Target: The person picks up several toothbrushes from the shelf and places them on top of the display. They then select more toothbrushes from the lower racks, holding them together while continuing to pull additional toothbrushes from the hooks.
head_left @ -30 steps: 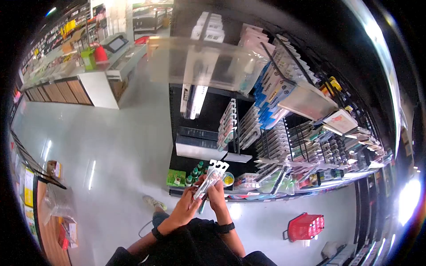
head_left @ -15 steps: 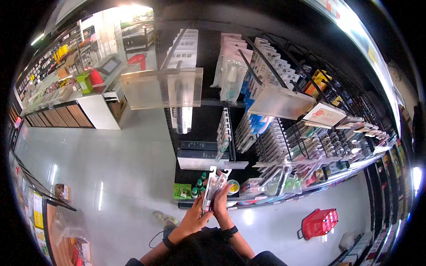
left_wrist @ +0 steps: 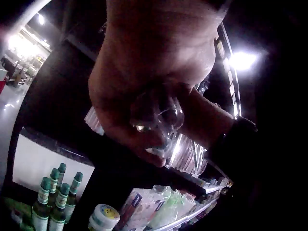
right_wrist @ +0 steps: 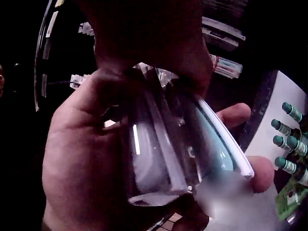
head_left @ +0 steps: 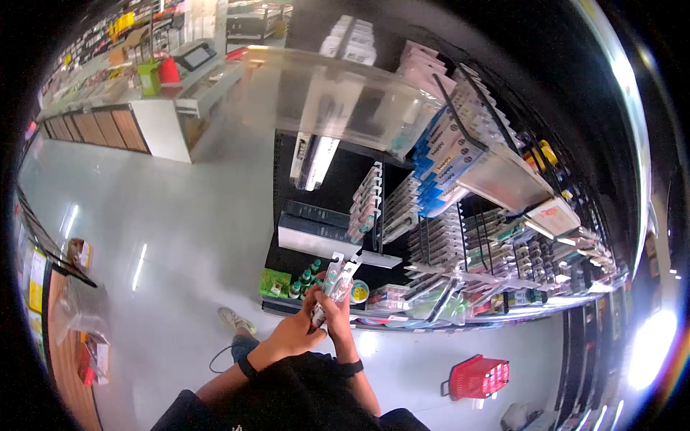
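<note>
Long, clear toothbrush packs (head_left: 334,280) with white hook tabs stand tilted between my two hands, in front of the shelf. Around their lower end, the fingers of my left hand (head_left: 290,336) are curled. My right hand (head_left: 336,314) grips them from the right, its thumb laid across the front. Two hook tabs stick up side by side above the fingers. Close up in the right wrist view, the clear packs (right_wrist: 159,159) lie side by side, teal showing inside one. Fingers hide part of the packs in the left wrist view.
Green-capped bottles (left_wrist: 57,207), a green box (head_left: 274,283) and a round white tub (left_wrist: 104,217) stand on the low shelf ahead. Several packs (head_left: 366,201) hang from hooks above, with a clear label holder (head_left: 323,90) jutting out. A red basket (head_left: 480,377) sits on the floor at right.
The packs, upright and apart half a second ago, now lean right, closer together. My right thumb has moved across their front. The head view tipped upward, then back down.
</note>
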{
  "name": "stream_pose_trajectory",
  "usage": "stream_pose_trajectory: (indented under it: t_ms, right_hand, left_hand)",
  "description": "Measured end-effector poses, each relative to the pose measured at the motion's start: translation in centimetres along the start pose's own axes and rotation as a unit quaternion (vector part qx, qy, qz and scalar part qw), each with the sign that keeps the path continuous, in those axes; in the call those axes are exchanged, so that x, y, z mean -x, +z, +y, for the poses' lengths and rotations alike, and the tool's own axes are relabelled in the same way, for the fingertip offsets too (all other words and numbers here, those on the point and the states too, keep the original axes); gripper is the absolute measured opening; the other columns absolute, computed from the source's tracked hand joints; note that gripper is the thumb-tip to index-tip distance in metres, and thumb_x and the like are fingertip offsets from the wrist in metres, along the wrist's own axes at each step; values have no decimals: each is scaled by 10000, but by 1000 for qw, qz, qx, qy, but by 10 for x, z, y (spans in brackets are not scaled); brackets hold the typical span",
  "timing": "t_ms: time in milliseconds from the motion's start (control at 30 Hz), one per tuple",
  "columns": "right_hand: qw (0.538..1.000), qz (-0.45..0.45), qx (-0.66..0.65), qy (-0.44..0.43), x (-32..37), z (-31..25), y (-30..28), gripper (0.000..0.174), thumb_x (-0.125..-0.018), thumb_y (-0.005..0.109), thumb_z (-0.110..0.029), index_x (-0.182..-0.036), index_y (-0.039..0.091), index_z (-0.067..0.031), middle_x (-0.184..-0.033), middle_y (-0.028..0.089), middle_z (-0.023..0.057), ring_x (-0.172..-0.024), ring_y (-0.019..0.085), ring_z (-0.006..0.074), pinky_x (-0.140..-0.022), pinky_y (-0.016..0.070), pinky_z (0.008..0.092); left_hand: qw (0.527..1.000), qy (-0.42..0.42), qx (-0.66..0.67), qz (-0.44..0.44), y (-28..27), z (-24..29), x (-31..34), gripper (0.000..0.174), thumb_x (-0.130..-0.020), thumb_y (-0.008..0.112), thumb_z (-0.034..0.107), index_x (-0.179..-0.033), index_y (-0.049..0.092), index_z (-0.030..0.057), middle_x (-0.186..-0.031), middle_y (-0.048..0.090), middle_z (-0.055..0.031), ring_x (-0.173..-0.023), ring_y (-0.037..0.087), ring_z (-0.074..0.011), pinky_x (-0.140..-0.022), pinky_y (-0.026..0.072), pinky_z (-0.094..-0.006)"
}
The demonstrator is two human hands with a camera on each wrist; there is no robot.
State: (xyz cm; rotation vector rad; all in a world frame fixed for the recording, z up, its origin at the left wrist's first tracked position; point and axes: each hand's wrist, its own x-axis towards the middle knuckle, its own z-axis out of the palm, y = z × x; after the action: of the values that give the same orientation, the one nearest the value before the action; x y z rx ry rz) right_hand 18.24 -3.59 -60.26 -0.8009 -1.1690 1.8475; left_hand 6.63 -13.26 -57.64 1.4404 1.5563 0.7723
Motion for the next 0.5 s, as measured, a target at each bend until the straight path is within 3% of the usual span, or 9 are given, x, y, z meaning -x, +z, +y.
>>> stream_pose_trajectory:
  t_ms: [133, 200, 333, 367, 400, 467, 500]
  right_hand:
    - [1000, -10, -3, 9, 3, 2, 6, 592, -858, 584, 40, -1395, 367, -82, -1244, 567, 85, -1104, 585, 209, -970, 472, 353]
    - [998, 40, 26, -35, 8, -12, 20, 573, -859, 584, 26, -1404, 423, -50, -1277, 578, 89, -1128, 581, 205, -975, 460, 340]
    - [999, 41, 25, -19, 2, 6, -2, 567, -865, 585, -2, -1419, 464, -6, -1288, 603, 84, -1171, 569, 207, -992, 440, 329]
    - [1000, 17, -18, -1, -1, 17, -15, 563, -872, 586, 0, -1420, 460, -8, -1294, 600, 79, -1172, 568, 206, -1002, 435, 333]
    - [1000, 14, -10, 3, -1, 11, -13, 563, -872, 586, 0, -1420, 460, -8, -1294, 600, 79, -1172, 568, 206, -1002, 435, 333]
    - [996, 15, 2, -93, 0, -6, -1, 563, -873, 596, 0, -1420, 467, -11, -1292, 602, 79, -1171, 567, 196, -1000, 439, 331]
    - [995, 84, 45, -21, 3, -7, -3, 805, -753, 587, -81, -1507, 313, -3, -1190, 583, 128, -1089, 580, 238, -1013, 436, 382]
  left_hand:
    - [998, -33, -22, 44, -4, 9, -1, 1113, -776, 693, 329, -1565, -44, 63, -927, 684, -311, -764, 672, -498, -690, 564, -544]
    - [993, 15, -12, 116, -1, 7, 0, 1110, -763, 711, 271, -1560, -29, 52, -899, 687, -295, -727, 674, -487, -670, 568, -528]
    - [990, 19, 89, 106, 8, -6, -10, 1034, -768, 716, 203, -1543, 55, 31, -924, 688, -262, -833, 687, -458, -727, 555, -482]
    - [989, 17, 128, 72, 8, -7, -15, 880, -781, 715, 199, -1482, 219, 12, -940, 685, -252, -899, 679, -456, -763, 536, -474]
    - [988, 16, 136, 77, 17, -17, -22, 880, -781, 715, 199, -1482, 219, 12, -940, 685, -252, -899, 679, -456, -763, 536, -474]
    - [976, 79, 189, 75, 42, -45, -41, 721, -789, 718, 204, -1377, 350, 5, -921, 681, -248, -903, 675, -463, -773, 525, -476]
    - [976, 60, 200, 69, 36, -35, -40, 640, -789, 731, 242, -1301, 411, 27, -971, 678, -263, -941, 658, -480, -796, 525, -491]
